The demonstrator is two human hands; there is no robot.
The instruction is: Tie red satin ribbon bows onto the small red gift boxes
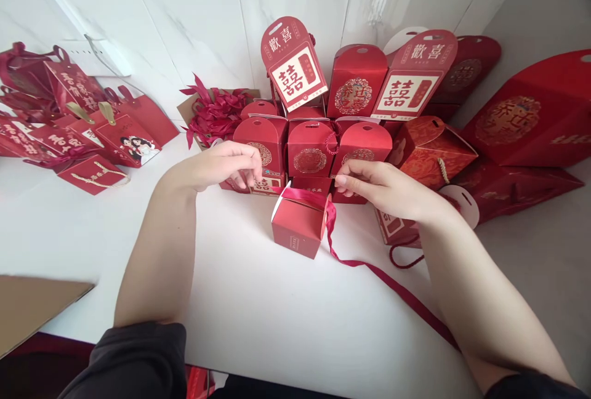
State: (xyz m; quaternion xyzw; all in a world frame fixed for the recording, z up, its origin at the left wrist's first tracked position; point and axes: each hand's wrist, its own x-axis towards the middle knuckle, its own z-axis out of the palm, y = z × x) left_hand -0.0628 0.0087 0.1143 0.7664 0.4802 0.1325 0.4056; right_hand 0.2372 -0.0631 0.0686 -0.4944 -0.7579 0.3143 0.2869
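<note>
A small red gift box (298,226) stands on the white table in front of me. A dark red ribbon (309,196) lies across its top; one length hangs down its right side and trails over the table to my right forearm. My left hand (231,164) is at the box's upper left, fingers curled and closed at the ribbon's short end. To the upper right, my right hand (378,186) is closed, thumb and forefinger pinched together. What the right fingertips hold, if anything, is too small to make out. Both hands are apart from the box walls.
Stacked red gift boxes (310,146) stand behind, near the tiled wall. An open carton (189,112) holds bunched ribbons. Small red gift bags (129,134) cluster at left, larger boxes (512,122) at right. A cardboard piece (37,306) juts in at the lower left.
</note>
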